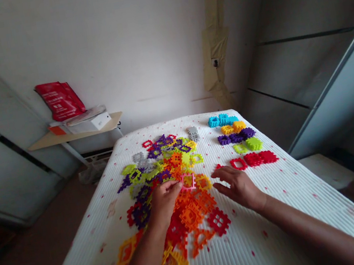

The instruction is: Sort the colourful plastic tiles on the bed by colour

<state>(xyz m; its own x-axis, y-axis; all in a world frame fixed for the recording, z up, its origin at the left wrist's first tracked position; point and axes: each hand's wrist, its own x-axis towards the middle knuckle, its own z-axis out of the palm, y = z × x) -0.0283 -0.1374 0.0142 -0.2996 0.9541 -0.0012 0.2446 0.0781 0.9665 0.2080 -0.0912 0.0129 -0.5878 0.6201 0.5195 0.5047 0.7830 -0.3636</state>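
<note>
My left hand (166, 201) is closed, pinching a pinkish-red square frame tile (193, 181) between thumb and fingers above the pile. Beneath and around it lies a heap of toothed interlocking plastic tiles, with orange tiles (190, 215) nearest and purple, lime, yellow, red and grey ones mixed in. My right hand (237, 185) hovers to the right of the heap, its thumb and fingers apart and holding nothing. Just beyond its fingertips is a small red tile (219, 167), partly hidden. A dark red tile (219, 221) rests at the heap's right edge.
Along the right side lie colour groups: red tiles (255, 159), lime tiles (254, 143), purple tiles (236, 137), yellow tiles (238, 126) and blue tiles (223, 119). Grey tiles (193, 133) stand near the far edge of the white quilted surface (279, 224). A side table (113, 121) holds boxes.
</note>
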